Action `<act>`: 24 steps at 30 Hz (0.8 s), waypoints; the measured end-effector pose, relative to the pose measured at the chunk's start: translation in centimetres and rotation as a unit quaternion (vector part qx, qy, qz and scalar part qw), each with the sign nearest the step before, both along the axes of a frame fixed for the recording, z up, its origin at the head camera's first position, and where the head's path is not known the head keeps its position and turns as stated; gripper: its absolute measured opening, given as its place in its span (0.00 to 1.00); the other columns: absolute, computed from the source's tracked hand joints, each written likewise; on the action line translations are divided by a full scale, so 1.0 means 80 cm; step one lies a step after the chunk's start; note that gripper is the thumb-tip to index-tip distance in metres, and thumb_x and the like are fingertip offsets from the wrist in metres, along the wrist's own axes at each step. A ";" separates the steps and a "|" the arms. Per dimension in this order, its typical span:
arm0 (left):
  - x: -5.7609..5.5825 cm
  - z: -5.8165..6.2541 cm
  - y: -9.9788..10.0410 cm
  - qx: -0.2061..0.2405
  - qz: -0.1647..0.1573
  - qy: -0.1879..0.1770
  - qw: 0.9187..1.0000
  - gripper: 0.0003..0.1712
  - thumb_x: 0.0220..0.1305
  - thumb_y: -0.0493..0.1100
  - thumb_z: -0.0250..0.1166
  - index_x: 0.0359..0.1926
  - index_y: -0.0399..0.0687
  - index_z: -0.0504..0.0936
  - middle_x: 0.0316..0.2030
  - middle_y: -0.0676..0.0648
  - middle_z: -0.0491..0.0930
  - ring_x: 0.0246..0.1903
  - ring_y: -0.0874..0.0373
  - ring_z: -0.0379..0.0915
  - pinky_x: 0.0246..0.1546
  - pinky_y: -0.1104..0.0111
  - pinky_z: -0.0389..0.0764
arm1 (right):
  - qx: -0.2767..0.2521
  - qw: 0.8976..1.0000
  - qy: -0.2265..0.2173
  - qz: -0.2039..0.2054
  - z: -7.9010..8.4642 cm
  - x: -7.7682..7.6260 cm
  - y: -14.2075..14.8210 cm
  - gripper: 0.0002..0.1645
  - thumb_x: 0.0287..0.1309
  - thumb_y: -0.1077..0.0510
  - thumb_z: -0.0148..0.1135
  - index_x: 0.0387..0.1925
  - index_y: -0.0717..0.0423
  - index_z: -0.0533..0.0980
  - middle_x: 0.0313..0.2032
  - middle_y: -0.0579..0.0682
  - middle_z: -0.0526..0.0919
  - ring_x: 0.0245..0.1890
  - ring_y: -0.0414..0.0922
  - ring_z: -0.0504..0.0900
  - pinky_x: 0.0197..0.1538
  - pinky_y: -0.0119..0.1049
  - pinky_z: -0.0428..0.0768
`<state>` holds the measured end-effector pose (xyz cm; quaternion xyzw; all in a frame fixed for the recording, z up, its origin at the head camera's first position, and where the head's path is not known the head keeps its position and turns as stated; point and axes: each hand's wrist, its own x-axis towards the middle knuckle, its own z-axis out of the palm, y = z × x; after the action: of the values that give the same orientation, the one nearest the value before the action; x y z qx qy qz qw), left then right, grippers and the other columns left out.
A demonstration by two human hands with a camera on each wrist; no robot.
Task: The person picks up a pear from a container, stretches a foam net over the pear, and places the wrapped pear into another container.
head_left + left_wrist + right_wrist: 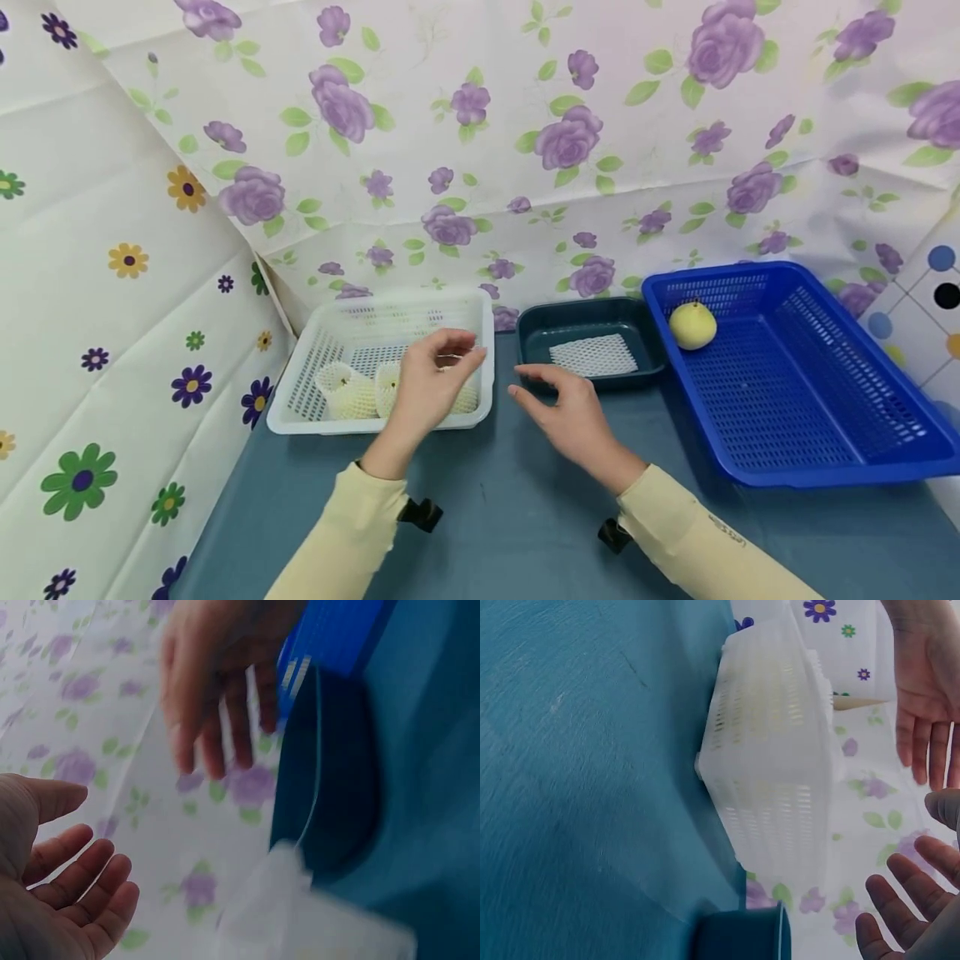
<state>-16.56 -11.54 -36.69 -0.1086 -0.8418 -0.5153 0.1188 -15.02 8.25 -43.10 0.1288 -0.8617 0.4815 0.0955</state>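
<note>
My left hand hovers over the right part of a white basket, its fingers loosely bent and nothing in them. In that basket lie several pale yellow pears in white foam nets, partly hidden behind the hand. My right hand, likewise holding nothing, is in the air just in front of a dark green tray. Flat in the tray is a white foam net. The wrist views show the left palm and the right palm, both with relaxed, spread fingers.
To the right stands a large blue basket with one bare yellow pear at its left side. All the containers rest on a blue-green table. Flowered sheets hang behind and at the left.
</note>
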 end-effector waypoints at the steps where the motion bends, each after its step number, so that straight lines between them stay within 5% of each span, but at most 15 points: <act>1: 0.000 -0.005 0.007 -0.003 -0.004 0.002 1.000 0.13 0.59 0.55 0.65 0.43 0.59 0.82 0.39 0.55 0.82 0.39 0.62 0.78 0.42 0.64 0.80 | 0.002 1.000 0.005 -0.002 0.001 0.001 0.003 0.20 0.55 0.35 0.59 0.50 0.29 0.75 0.50 0.36 0.80 0.52 0.37 0.77 0.50 0.43 0.79; 14: 0.016 -0.064 0.066 0.015 -0.071 -0.041 0.997 0.12 0.64 0.53 0.59 0.45 0.57 0.81 0.39 0.54 0.82 0.38 0.61 0.78 0.41 0.65 0.79 | 0.019 0.999 0.021 -0.025 -0.017 0.012 0.035 0.15 0.57 0.41 0.61 0.45 0.37 0.79 0.42 0.36 0.82 0.44 0.36 0.80 0.48 0.43 0.80; 24: 0.012 -0.061 0.082 0.022 -0.077 -0.052 0.995 0.13 0.64 0.57 0.58 0.43 0.59 0.81 0.39 0.55 0.82 0.39 0.64 0.79 0.42 0.71 0.80 | 0.018 0.999 0.023 -0.044 -0.004 0.003 0.064 0.15 0.57 0.39 0.59 0.44 0.37 0.79 0.40 0.37 0.84 0.40 0.34 0.81 0.44 0.39 0.81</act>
<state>-15.62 -4.95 -41.59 -0.1433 -0.8246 -0.5460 0.0373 -14.74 13.40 -43.41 0.1037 -0.8724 0.4585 0.1341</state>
